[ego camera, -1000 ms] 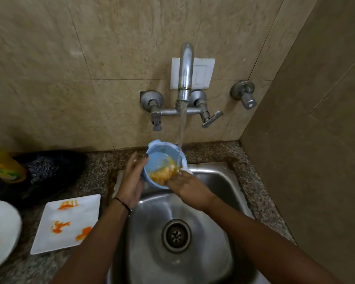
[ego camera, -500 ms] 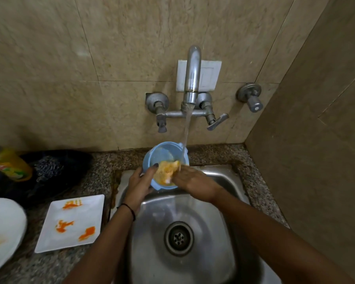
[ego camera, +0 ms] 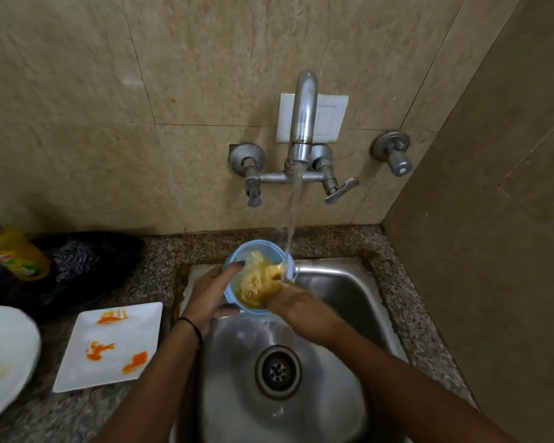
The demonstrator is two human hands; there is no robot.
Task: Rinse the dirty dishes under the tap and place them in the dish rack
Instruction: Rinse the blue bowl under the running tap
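Observation:
A light blue bowl with yellow-orange residue inside is tilted over the back of the steel sink, under running water from the tap. My left hand grips the bowl's left rim, one finger hooked over the edge. My right hand reaches into the bowl from the right, and its fingers are hidden in the murky water. A square white plate with orange smears lies on the counter to the left. A round white plate with orange stains is at the far left edge.
A yellow dish-soap bottle and a dark cloth with a scrubber sit at the back left of the granite counter. The drain is in the sink's middle. A tiled wall closes the right side. No dish rack is in view.
The bowl has tilted further toward me and my right hand has moved deeper into it, stirring the residue. My left hand's finger now hooks over the rim.

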